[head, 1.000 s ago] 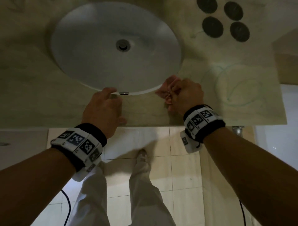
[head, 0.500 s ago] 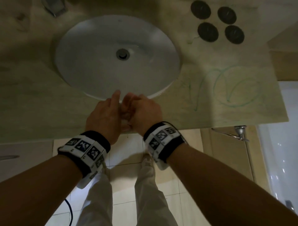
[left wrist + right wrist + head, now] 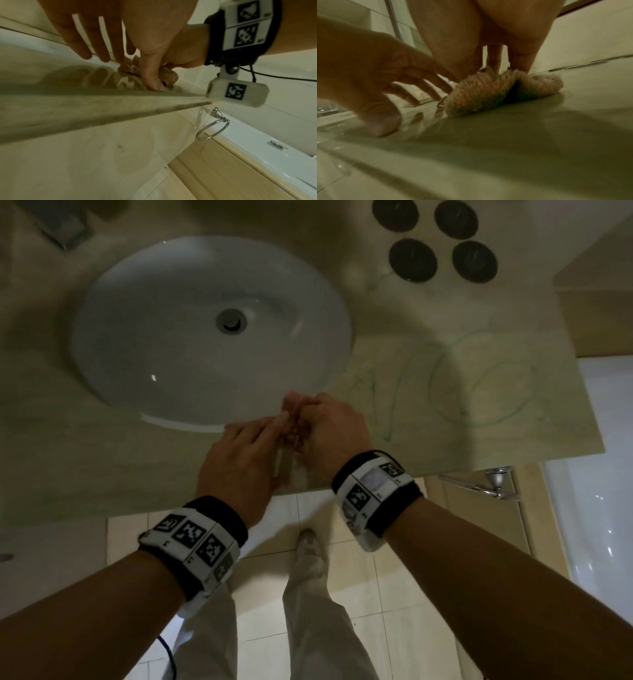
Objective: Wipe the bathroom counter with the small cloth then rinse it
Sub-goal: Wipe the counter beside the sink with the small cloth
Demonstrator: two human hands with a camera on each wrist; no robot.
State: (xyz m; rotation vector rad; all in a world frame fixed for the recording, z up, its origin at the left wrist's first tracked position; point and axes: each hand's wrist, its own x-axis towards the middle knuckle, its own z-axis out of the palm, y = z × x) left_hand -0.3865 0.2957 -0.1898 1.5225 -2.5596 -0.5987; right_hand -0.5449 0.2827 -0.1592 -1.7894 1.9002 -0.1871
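Note:
The small pinkish fluffy cloth (image 3: 291,405) (image 3: 488,94) lies bunched on the beige marble counter (image 3: 102,460), at the front right of the white sink basin (image 3: 154,337). My right hand (image 3: 332,433) (image 3: 171,47) grips the cloth from above, its thumb pressed to the counter in front of it. My left hand (image 3: 246,457) (image 3: 376,83) is just left of the cloth, fingers (image 3: 96,44) straight and spread, tips at the counter beside it. Most of the cloth is hidden under my right hand in the head view.
Green scribbled marks (image 3: 479,392) cover the counter to the right of the hands. Several black discs (image 3: 412,260) sit at the back right. A chrome towel ring (image 3: 493,484) (image 3: 212,129) hangs below the counter's front edge, with a white tub (image 3: 599,508) beyond it.
My right hand carried the cloth left along the counter's front strip to meet my left hand. Both hands have since shifted right, toward the sink's right front.

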